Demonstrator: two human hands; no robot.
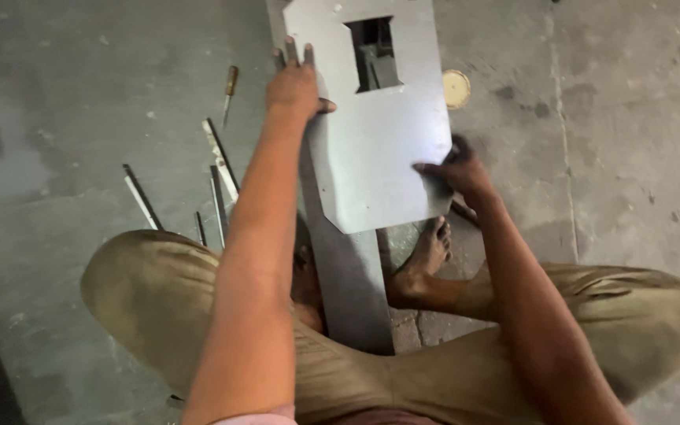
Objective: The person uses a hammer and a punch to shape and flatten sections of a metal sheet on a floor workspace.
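Head view: looks straight down on a person squatting on a grey concrete floor (623,157); both bare arms reach forward from the bottom edge.
Plate: a flat grey sheet-metal plate (379,149) with a square cut-out (373,51) near its far end and clipped corners at the near end; it lies tilted across a long grey metal beam (352,291) that runs away from the person between the knees. Top of the plate is cut off by the frame edge.
Left hand: left hand (293,86) grips the plate's left edge near the far end, fingers curled over the rim and thumb pressed on the top face; fingertips partly hidden behind the edge.
Right hand: right hand (458,173) pinches the plate's right edge near the lower corner, fingers closed on it. A dark shape sits in or behind this hand; cannot tell what it is.
Cut-out: dark metal parts show through it; too dim to make out.
Foot: one bare foot (426,260) rests on the floor just right of the beam, under the plate's near corner. Other foot hidden by the left arm and knee.
Floor, left: several thin metal strips (218,169) lie scattered near the left knee; a screwdriver with a wooden handle (230,88) lies farther off.
Floor, right: a round yellowish disc (456,88) sits just beside the plate's right edge.
Lower left corner: a dark block, cut off, unidentifiable.
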